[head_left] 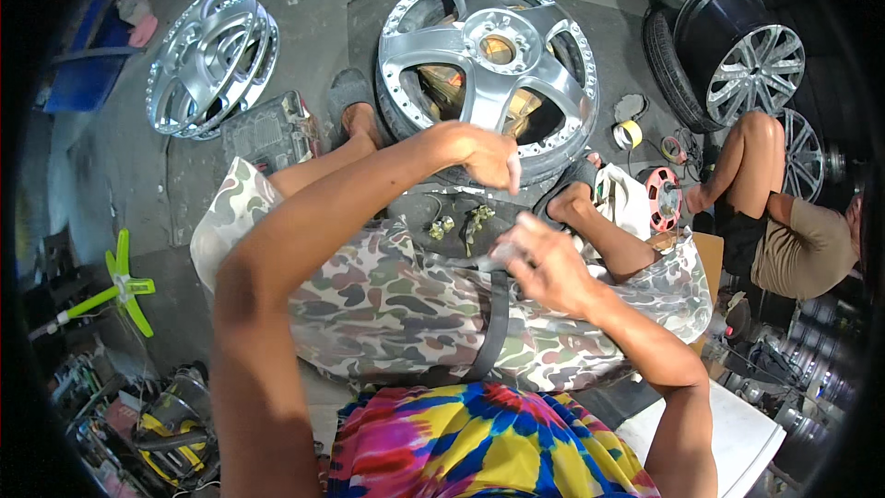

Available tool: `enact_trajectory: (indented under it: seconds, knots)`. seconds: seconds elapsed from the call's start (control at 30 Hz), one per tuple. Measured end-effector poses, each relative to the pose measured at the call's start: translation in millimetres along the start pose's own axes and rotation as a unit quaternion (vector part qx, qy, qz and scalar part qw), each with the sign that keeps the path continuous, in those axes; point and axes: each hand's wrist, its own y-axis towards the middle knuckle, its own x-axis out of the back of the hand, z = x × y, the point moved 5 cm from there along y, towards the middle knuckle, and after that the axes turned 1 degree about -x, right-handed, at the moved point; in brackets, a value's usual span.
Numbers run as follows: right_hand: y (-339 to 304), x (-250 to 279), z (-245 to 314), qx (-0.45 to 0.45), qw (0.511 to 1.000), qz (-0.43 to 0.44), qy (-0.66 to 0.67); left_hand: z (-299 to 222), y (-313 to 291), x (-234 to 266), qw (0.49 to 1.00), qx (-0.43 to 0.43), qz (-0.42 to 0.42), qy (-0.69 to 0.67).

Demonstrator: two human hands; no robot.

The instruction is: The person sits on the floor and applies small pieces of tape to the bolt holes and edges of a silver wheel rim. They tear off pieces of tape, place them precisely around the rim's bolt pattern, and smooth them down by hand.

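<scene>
My left hand [490, 161] reaches across in front of the large silver wheel face [502, 46], its back toward me. Its fingers are bent down and together, with a whitish patch on one; what they hold, if anything, is hidden. Closer to my lap is my right hand [546, 267], smeared by motion, its fingers curled over something pale too blurred to name. Between my feet, several small metal pieces [477, 217] lie on a dark mat. A camouflage cloth [396, 314] with a black strap [493, 327] covers my lap.
Two silver wheel faces [207, 60] lean together at left, beside a grey case [267, 134]. A yellow tape roll [627, 135], a red reel [662, 198] and a white bag [622, 198] lie right. Another person [802, 240] sits near a black-barrelled wheel [756, 74]. A green-bladed fan [129, 286] stands left.
</scene>
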Motion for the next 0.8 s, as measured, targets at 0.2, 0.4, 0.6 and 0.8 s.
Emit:
enact_trajectory:
  seconds: [0.2, 0.4, 0.6, 0.8]
  knots:
    - [3, 22, -49, -0.118, 0.968, -0.14, 0.171, -27, -47, -34, 0.929, -0.061, 0.094, -0.352]
    - [23, 39, -77, -0.125, 0.976, -0.165, 0.072, 11, -48, -39, 0.995, 0.087, 0.002, 0.046]
    - [63, 62, -125, -0.114, 0.988, -0.065, 0.083, 21, -61, -50, 0.982, 0.157, -0.086, -0.053]
    - [110, 43, -150, 0.034, 0.998, -0.016, -0.058, 8, -49, -62, 0.938, 0.044, -0.341, 0.039]
